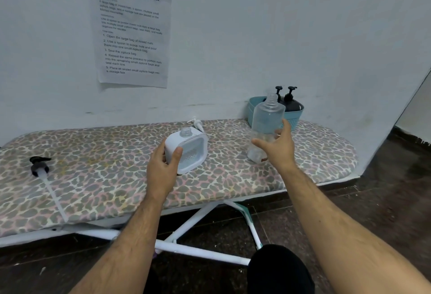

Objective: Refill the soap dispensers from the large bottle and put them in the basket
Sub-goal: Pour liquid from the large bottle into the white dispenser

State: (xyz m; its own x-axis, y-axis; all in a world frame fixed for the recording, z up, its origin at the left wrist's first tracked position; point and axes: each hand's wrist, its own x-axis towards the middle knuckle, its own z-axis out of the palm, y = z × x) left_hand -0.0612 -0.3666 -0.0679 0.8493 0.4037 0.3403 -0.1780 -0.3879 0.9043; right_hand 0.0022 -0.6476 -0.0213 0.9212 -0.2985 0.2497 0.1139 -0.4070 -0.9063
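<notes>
Open neck to open neck.
Right hand fingers hold the upright large clear plastic bottle, right of the square white soap dispenser gripped by the left hand.

Both forearms are bare from the bottom of the picture up to the wrists, with no sleeve, watch, ring or glove on either. Fine dark hair covers them. The left hand and the right hand have short, plain nails. A black garment covers a knee at the lower edge.
</notes>
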